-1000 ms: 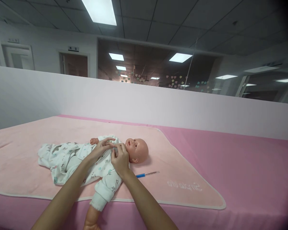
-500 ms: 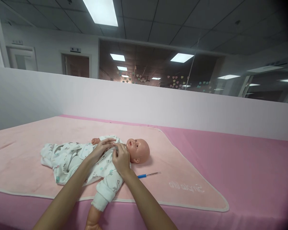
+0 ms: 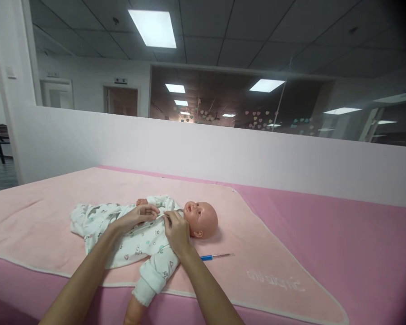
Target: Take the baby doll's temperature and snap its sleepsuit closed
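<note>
A baby doll (image 3: pixel 206 219) lies on its back, head to the right, in a white printed romper (image 3: pixel 135 246). My right hand (image 3: pixel 176 230) is bent at the doll's upper chest, fingers closed on the romper's front just below the neck. Close by, my left hand (image 3: pixel 138 216) rests on the chest with its fingertips drawn together at the romper's front edge. My hands partly hide the cloth between them. One doll arm, its cuff folded back, reaches toward me over the near edge. A brush-like tool with a blue handle (image 3: pixel 207 257) lies beside my right forearm.
Under the doll is a peach blanket (image 3: pixel 274 257) with pale trim and white lettering, spread over a pink cover (image 3: pixel 358 243). A low white partition wall (image 3: pixel 223 149) stands behind, with glass above it. At far left, a dark-legged table (image 3: pixel 0 142) holds a stack.
My left hand has moved slightly away from my right, toward the doll's middle. My right hand stays near the neck. The view has shifted left, so the scene sits farther right.
</note>
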`<action>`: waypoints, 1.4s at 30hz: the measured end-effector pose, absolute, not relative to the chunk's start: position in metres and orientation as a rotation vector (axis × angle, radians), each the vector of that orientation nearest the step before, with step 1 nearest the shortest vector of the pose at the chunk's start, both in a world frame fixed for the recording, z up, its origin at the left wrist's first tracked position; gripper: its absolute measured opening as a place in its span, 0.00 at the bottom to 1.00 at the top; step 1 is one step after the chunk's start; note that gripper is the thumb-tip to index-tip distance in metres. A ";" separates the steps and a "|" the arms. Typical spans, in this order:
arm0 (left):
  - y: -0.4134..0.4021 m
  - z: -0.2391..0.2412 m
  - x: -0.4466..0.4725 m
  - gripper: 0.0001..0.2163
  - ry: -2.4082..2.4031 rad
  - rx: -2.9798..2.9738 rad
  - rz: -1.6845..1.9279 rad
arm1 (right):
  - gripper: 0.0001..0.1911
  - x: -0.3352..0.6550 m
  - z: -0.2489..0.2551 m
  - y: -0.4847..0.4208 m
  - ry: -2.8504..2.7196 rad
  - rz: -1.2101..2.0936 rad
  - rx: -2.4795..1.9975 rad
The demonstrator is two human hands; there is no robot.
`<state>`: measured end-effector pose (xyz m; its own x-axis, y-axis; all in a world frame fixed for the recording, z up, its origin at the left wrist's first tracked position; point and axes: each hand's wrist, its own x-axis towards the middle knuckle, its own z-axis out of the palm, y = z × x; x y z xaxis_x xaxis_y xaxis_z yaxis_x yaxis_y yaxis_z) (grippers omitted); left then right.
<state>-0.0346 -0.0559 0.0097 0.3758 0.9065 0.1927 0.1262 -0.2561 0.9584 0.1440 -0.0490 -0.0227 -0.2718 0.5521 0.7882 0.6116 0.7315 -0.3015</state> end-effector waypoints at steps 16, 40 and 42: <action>-0.060 -0.004 -0.036 0.13 1.121 1.912 1.090 | 0.06 0.141 -0.022 -0.050 -1.892 -0.129 -0.887; -0.061 -0.007 -0.033 0.15 0.980 1.880 1.108 | 0.12 0.135 -0.018 -0.050 -1.916 -0.272 -1.027; -0.061 -0.007 -0.034 0.20 0.936 1.815 1.133 | 0.13 0.135 -0.018 -0.049 -1.960 -0.315 -0.975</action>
